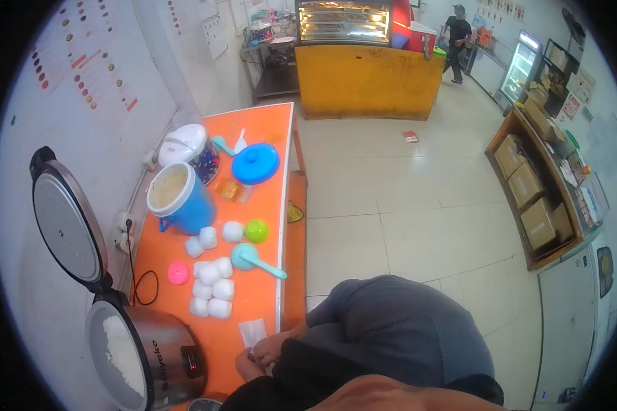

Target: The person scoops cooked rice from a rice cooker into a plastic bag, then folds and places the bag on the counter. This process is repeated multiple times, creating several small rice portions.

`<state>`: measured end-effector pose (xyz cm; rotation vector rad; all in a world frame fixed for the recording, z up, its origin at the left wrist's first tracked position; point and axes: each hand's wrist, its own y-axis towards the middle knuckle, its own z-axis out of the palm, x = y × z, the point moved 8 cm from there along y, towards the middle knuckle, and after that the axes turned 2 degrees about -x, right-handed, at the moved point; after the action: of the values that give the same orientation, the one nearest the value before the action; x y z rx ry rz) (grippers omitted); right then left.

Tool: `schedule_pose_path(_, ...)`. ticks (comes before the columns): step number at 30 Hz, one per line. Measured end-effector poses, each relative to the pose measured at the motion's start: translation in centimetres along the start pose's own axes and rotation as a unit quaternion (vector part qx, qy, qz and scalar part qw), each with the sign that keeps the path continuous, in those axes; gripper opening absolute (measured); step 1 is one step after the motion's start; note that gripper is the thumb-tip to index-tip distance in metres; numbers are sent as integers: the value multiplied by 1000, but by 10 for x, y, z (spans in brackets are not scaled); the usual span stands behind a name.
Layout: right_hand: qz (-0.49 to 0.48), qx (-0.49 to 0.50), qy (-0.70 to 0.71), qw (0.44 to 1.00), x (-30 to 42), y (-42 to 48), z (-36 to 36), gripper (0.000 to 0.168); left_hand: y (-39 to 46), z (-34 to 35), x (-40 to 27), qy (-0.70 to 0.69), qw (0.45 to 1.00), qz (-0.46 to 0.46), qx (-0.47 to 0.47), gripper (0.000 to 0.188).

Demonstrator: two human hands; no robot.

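My right hand (269,347) and my left hand (249,365) meet at the table's near edge. Between their fingers is the lower end of a small, thin white bag or wrapper (252,333), whose upper part rests on the orange table (236,390). Beyond it sits a cluster of white wrapped rice portions (213,288). To the left of my hands stands a large Miyako rice cooker (167,354), its lid (64,226) raised, with white rice (121,354) inside. A turquoise ladle-like scoop (246,257) lies past the cluster, its handle over the table's edge.
Farther along stand a green cup (257,231), a pink round item (178,273), an uncovered blue jug (193,205), a blue lid (255,164) and a white-lidded container (184,145). A cord (149,290) runs by the wall. A person (458,41) walks beyond the yellow counter (365,82).
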<state>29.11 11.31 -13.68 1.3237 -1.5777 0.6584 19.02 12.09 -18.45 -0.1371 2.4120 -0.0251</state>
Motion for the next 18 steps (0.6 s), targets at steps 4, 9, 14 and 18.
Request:
schedule_pose_path(4,-153,-86,-229,958,-14,19,-5,29,-14,6,-35,-8,999,29,-43,25)
schedule_pose_path(9,136,-45,-95,985,-35,13,-23,44,-36,-6,-33,9,995,17,-95,25)
schedule_pose_path(14,267,-27,-70,961,-72,-6,-28,46,-49,-22,-32,49,989,8,-137,26)
schedule_pose_path(18,288,-23,-154,945,-65,1,-37,45,-65,-40,-33,111,977,4,-185,28)
